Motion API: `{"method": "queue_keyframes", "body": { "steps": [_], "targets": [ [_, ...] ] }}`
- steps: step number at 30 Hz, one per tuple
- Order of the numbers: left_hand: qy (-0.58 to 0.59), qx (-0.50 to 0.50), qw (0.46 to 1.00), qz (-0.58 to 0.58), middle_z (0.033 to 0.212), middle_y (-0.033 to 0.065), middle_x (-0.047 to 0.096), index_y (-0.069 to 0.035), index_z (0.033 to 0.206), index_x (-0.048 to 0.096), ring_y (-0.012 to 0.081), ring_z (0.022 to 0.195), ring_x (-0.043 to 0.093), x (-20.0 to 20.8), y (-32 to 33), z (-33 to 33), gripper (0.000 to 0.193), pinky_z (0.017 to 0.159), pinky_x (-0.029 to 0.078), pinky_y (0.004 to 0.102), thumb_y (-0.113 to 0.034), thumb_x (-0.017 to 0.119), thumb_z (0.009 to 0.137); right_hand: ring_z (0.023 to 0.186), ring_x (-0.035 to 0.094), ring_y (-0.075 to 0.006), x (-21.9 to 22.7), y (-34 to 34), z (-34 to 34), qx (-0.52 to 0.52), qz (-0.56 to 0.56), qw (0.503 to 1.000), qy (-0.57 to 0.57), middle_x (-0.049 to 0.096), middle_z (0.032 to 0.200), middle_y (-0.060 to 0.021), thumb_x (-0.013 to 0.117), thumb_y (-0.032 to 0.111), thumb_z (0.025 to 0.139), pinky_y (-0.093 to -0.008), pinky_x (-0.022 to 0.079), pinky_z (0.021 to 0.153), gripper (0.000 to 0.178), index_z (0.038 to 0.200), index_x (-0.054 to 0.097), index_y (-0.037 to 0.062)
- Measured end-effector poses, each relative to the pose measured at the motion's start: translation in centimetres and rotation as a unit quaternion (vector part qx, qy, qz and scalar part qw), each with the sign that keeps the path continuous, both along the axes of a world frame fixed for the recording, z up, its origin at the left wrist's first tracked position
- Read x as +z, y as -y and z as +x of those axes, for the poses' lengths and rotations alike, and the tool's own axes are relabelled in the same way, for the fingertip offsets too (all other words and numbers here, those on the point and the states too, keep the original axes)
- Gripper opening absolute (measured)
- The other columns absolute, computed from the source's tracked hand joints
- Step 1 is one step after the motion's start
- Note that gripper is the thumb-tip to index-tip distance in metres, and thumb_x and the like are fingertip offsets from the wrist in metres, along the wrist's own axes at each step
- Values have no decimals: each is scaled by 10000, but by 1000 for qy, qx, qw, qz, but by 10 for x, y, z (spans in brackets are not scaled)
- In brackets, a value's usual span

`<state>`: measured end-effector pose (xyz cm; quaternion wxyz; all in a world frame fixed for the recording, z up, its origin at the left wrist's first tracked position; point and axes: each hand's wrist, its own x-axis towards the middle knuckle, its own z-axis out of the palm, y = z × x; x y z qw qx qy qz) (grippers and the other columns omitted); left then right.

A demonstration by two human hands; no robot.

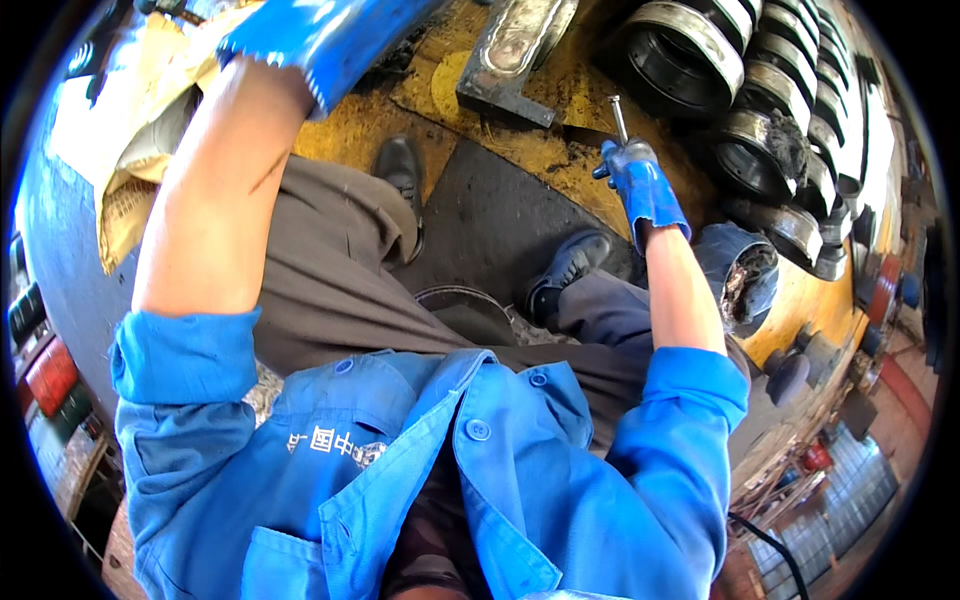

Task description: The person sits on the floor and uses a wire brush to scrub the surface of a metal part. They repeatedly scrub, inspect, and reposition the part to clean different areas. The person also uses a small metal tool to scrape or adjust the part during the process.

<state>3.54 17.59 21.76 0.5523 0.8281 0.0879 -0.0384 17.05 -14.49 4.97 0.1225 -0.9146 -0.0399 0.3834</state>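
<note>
My right hand (637, 180), in a blue coated glove, is closed around a thin metal bolt (619, 120) that stands upward with its small flat head at the top. Blackened grime covers the fingers of that glove. Ahead of it and to the left lies a steel bracket (515, 55) with an L-shaped foot, on a yellow, oil-stained surface. My left hand (325, 40), in a shiny blue glove, reaches across the far left; its fingers run past the top edge and cannot be seen, nor can anything they may hold.
Rows of black and silver ring-shaped metal parts (685, 55) stand at the far right. Near them sits a blue cloth-like bundle (722, 262) with dark, dirty contents. Torn brown paper sacking (130, 205) lies on the left. My dark shoes (400, 165) rest on the stained floor plates.
</note>
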Motion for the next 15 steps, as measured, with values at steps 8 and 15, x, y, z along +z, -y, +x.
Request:
{"method": "queue_keyframes", "body": {
  "steps": [8, 15],
  "targets": [
    [-78, 138, 987, 15, 871, 19, 645, 1, 1110, 644, 95, 775, 608, 26, 36, 16, 285, 698, 489, 234, -253, 608, 985, 730, 716, -156, -8, -8, 39, 145, -39, 987, 57, 745, 826, -128, 573, 342, 960, -322, 560, 645, 346, 1050, 714, 39],
    [-9, 97, 992, 83, 934, 106, 741, -19, 1095, 686, 113, 700, 655, 11, 48, 23, 334, 674, 546, 297, -317, 572, 1000, 584, 603, -176, -17, -22, 20, -121, 419, 894, -105, 711, 790, -124, 522, 283, 996, -348, 500, 548, 304, 995, 670, 18]
  ]
}}
